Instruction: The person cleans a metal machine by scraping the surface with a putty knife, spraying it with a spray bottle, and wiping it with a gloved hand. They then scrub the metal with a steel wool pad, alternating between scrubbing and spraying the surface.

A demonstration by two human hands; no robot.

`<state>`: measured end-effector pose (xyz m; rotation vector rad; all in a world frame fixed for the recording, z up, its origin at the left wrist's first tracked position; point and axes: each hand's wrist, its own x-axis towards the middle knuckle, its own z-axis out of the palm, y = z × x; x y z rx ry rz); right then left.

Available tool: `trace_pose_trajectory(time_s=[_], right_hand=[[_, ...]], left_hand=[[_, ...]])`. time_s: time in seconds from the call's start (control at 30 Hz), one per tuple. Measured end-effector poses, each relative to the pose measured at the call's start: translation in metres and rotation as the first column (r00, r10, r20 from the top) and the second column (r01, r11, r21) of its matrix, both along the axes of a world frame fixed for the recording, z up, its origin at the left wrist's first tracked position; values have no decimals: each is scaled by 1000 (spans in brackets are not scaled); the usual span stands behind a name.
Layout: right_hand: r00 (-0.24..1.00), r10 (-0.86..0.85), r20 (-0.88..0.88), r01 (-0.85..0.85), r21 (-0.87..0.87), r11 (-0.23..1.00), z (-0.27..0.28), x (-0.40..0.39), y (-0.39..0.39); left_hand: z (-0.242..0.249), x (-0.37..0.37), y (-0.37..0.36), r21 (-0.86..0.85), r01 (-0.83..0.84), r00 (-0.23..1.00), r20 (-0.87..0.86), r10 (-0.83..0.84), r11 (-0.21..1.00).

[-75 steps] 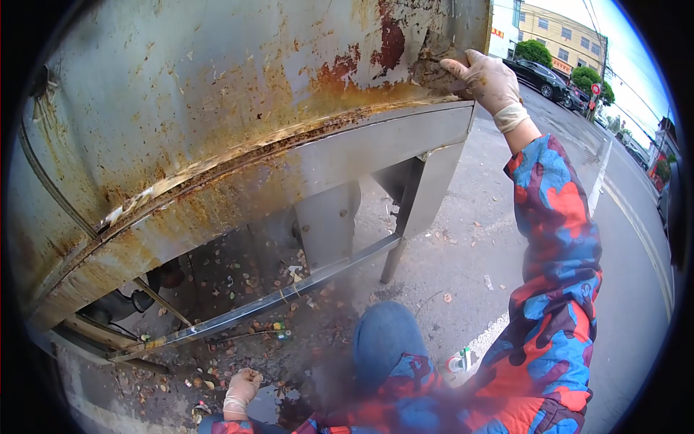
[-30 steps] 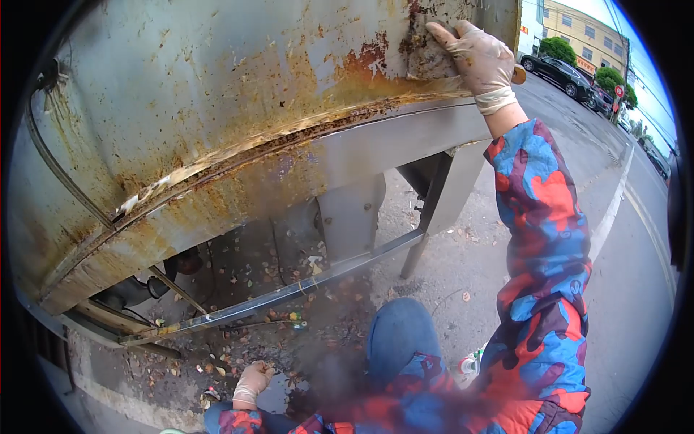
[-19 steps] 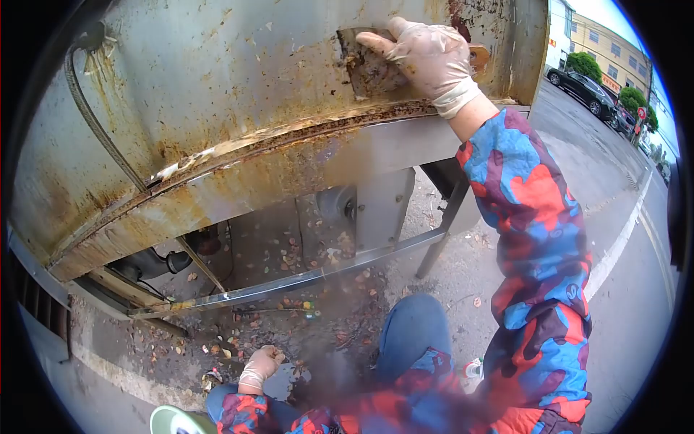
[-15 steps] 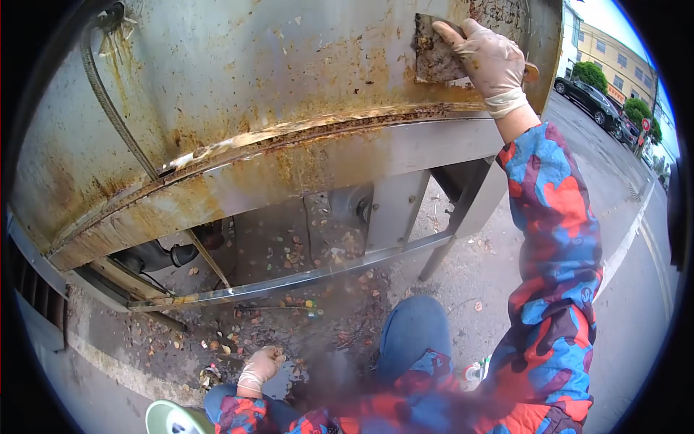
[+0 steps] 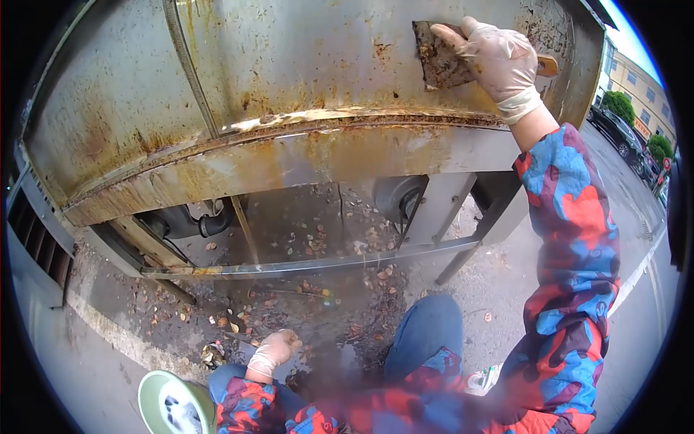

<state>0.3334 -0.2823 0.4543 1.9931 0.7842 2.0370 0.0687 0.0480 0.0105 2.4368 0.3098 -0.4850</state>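
Gloved in a pale thin glove, my right hand point(image 5: 502, 61) grips a scraper point(image 5: 441, 59) whose wide, dirty blade lies against the metal panel point(image 5: 303, 65). Its wooden handle end point(image 5: 547, 66) sticks out past the palm. The panel is stained with brown rust and grime, and a rusty ledge point(image 5: 347, 119) with peeling pale edges runs along its bottom. Low down near my knee, my left hand point(image 5: 275, 351), also gloved, is closed with fingers curled; nothing shows in it.
A green basin point(image 5: 155, 412) with sudsy water and a dark item stands at bottom left. A braided hose point(image 5: 189, 69) hangs over the panel. Beneath are a metal crossbar point(image 5: 311, 269), legs and fallen leaves on wet ground. A black car point(image 5: 618, 134) stands on the right.
The view has turned so the panel and basin show more on the left. My right hand still holds the scraper, its blade slightly lower against the panel.
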Motion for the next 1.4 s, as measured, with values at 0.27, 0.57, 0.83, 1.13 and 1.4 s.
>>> trace_pose_trajectory(time_s=[0.27, 0.57, 0.83, 1.13, 1.4], right_hand=[[996, 92, -5, -91, -176, 980, 12, -19, 77], [983, 133, -124, -156, -200, 967, -2, -25, 145], [929, 316, -193, -357, -239, 903, 40, -45, 169], [805, 253, -536, -458, -291, 840, 42, -23, 202], [685, 99, -722, -530, -400, 748, 18, -34, 219]], left_hand=[[-3, 2, 2, -20, 81, 990, 114, -78, 997], [-4, -5, 10, -8, 108, 978, 178, -105, 994], [-1, -14, 9, -32, 104, 978, 187, -97, 994], [22, -17, 13, -74, 88, 983, 165, -75, 993], [19, -25, 17, -100, 75, 979, 198, -54, 992]])
